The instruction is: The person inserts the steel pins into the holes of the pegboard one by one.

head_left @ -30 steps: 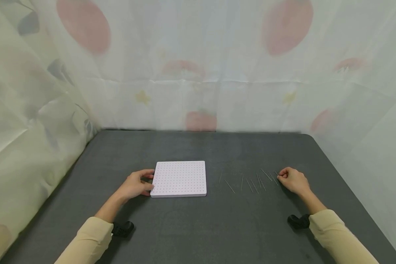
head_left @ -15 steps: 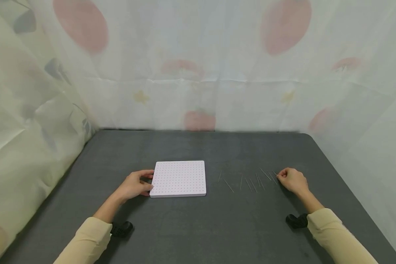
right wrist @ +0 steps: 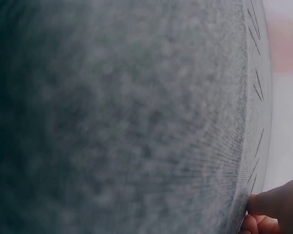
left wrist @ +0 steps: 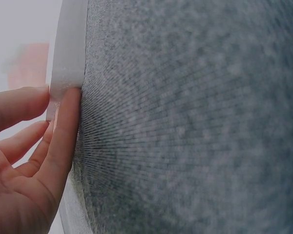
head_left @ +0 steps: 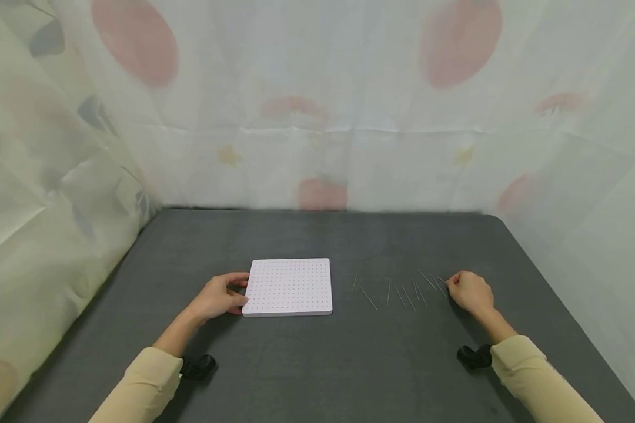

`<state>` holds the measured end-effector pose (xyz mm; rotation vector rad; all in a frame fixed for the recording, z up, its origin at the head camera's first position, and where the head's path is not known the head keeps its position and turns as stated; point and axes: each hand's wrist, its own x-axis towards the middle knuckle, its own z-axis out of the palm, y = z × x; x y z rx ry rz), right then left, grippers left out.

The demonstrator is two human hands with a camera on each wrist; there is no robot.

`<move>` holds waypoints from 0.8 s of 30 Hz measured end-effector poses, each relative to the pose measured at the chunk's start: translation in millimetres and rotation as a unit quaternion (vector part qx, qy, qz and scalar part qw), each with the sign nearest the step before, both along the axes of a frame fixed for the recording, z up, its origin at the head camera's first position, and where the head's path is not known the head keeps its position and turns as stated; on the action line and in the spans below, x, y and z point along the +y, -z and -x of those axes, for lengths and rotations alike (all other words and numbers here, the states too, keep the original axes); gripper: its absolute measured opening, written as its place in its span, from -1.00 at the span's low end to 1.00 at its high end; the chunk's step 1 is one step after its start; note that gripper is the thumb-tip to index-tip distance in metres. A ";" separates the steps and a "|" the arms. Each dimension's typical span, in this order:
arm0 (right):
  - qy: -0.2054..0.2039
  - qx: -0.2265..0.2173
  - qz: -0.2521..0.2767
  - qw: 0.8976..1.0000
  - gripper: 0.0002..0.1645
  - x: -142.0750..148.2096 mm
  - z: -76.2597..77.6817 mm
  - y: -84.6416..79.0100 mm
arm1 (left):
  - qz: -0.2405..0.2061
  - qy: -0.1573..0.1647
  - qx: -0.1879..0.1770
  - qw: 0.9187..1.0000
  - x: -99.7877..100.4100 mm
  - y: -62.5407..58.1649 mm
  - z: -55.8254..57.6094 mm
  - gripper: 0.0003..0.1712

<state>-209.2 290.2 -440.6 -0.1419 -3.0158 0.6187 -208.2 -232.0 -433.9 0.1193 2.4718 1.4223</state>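
A white board (head_left: pixel 288 288) dotted with rows of small holes lies flat on the dark table, left of centre. My left hand (head_left: pixel 219 296) holds its left edge; in the left wrist view the thumb (left wrist: pixel 24 105) touches the upper edge and a finger presses the side. At the right, my right hand (head_left: pixel 471 291) has thumb and fingertips together at the end of a thin needle-like stick (head_left: pixel 441 279). The right wrist view shows the right hand (right wrist: pixel 276 207) low at the tabletop, its pinch partly cut off by the frame.
Several more thin sticks (head_left: pixel 406 296) lie scattered between the board and my right hand. The dark grey table (head_left: pixel 317 364) ends at a patterned curtain (head_left: pixel 391 170) behind, with more cloth hanging at the left and right sides.
The right fingers have curled in more at the end of the stick, whose tip has shifted slightly left. My left hand and the board keep their places.
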 end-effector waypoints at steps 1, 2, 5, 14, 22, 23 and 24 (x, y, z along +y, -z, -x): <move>-0.003 0.000 -0.002 1.000 -0.59 0.2 0.3 0.6 | 0.000 -0.003 -0.002 1.000 0.0 0.1 0.0 -0.29; -0.007 0.000 -0.003 1.000 -0.57 0.5 0.5 1.2 | 0.000 -0.001 0.000 1.000 -0.2 0.1 -0.1 -0.29; -0.014 -0.001 -0.007 1.000 -0.53 1.4 0.8 2.5 | -0.002 0.002 0.002 1.000 -0.3 0.0 0.2 -0.29; -0.038 0.016 0.002 0.999 -0.61 2.5 -0.5 -0.5 | -0.003 0.006 0.001 1.000 0.3 -0.8 -0.8 -0.29; -0.049 0.032 0.025 0.998 -0.70 -3.6 8.9 -6.3 | -0.003 0.001 0.001 1.000 -0.4 -2.1 0.0 -0.30; -0.054 0.032 0.030 0.998 -0.69 -5.2 9.4 -7.3 | -0.003 0.001 0.001 1.000 -0.6 -2.1 0.0 -0.30; -0.059 0.033 0.035 0.997 -0.69 -6.9 9.8 -8.4 | -0.003 0.001 0.000 1.000 -0.7 -2.1 -0.2 -0.30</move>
